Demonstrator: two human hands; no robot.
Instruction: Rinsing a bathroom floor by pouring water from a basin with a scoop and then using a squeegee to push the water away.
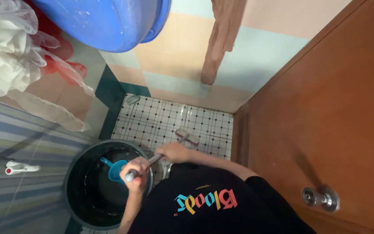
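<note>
Both my hands grip a long metal-handled scrub brush. My left hand (137, 173) is closed around the handle's top end, just above the rim of a dark round bucket (72, 190). My right hand (174, 151) holds the handle (154, 160) lower down. The pink and white brush head (187, 137) rests on the white floor tiles with black dots (161, 119). A teal dipper (114, 169) sits inside the bucket. My black shirt with coloured lettering (213, 203) fills the bottom of the view.
A brown wooden door (325, 108) with a metal knob (321, 198) closes the right side. A blue basin (109, 21), white netting (5, 47) and a brown cloth (221, 39) hang above. A white tap (20, 167) juts from the striped left wall. A small greenish object (132, 99) lies in the far corner.
</note>
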